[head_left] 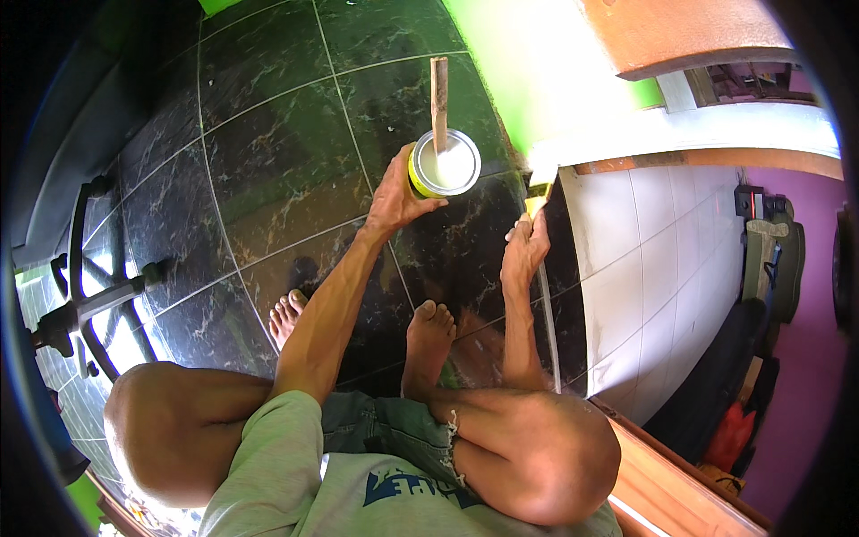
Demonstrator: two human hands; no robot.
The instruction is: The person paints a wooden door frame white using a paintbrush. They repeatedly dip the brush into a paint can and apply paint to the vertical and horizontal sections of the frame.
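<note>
I am crouched on a dark marbled tile floor (pixel 268 161). My left hand (pixel 396 195) grips the side of a small yellow paint tin (pixel 445 165) holding white paint, with a wooden stir stick (pixel 438 98) standing upright in it. My right hand (pixel 526 243) holds a paintbrush (pixel 540 192) with a yellow handle. Its bristles touch the base of the wall, where a bright green wall (pixel 537 63) meets a white-tiled surface (pixel 644 242). My bare feet (pixel 429 331) and knees are below the hands.
A black metal stand or chair base (pixel 89 295) lies at the left. A brown wooden edge (pixel 680 36) runs along the top right. At the far right a purple wall (pixel 805 376) has dark objects and a red item (pixel 732 434) beside it.
</note>
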